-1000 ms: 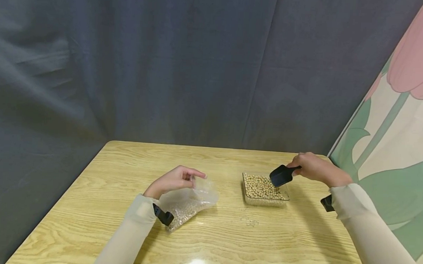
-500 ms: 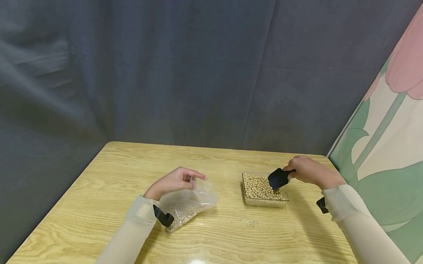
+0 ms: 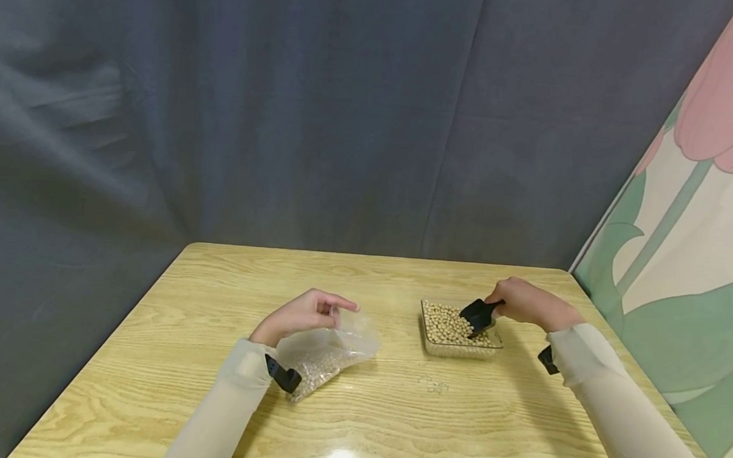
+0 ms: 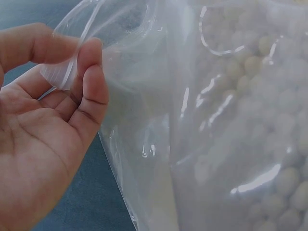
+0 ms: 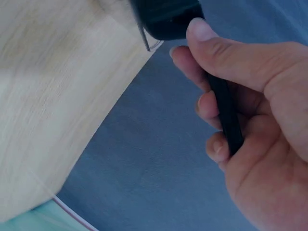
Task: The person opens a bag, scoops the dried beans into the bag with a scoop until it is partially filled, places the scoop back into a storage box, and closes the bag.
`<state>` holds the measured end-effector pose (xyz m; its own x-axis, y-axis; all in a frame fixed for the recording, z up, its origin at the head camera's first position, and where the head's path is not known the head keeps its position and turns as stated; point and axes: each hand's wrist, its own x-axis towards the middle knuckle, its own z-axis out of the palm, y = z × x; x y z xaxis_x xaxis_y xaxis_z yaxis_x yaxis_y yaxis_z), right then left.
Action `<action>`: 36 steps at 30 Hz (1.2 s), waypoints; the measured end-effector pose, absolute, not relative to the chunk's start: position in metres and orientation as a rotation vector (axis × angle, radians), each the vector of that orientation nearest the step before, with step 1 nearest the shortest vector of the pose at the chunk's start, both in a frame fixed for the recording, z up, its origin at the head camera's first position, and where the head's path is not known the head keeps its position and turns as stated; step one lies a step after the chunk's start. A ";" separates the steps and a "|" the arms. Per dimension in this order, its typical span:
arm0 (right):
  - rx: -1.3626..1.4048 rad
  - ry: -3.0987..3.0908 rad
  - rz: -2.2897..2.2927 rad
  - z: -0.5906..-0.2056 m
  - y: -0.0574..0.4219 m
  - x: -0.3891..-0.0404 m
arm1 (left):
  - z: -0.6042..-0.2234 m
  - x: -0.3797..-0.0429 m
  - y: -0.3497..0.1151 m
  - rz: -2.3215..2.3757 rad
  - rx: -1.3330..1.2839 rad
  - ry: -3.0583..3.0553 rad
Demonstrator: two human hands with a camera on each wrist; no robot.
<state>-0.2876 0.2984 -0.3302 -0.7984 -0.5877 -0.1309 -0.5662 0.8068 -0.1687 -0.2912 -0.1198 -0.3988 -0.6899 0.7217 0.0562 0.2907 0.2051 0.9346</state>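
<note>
At the mouth of a clear zip bag (image 3: 353,343), my left hand (image 3: 305,316) pinches the plastic rim between thumb and fingers. Pale round beans (image 4: 286,192) fill the bag's lower part, seen through the film in the left wrist view. My right hand (image 3: 524,303) grips the handle of a black scoop (image 3: 478,315), its fingers curled round the shaft and the thumb near the scoop's base. The scoop's front edge dips into beans (image 3: 445,324) in a clear rectangular container (image 3: 464,352). How much the scoop holds cannot be told.
Both the bag and the container rest on a wood-grain table (image 3: 390,425). Small dark marks (image 3: 434,385) show in front of the container. A dark curtain (image 3: 322,119) hangs behind the table, and a flower-patterned panel (image 3: 698,267) stands on the right.
My right hand has moved left and down, and the scoop has tilted with its tip going into the beans. The left hand and the bag have stayed in place.
</note>
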 end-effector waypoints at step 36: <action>-0.896 2.799 -0.448 -0.358 0.322 -0.284 | -0.401 -0.287 -0.119 1.470 0.927 2.088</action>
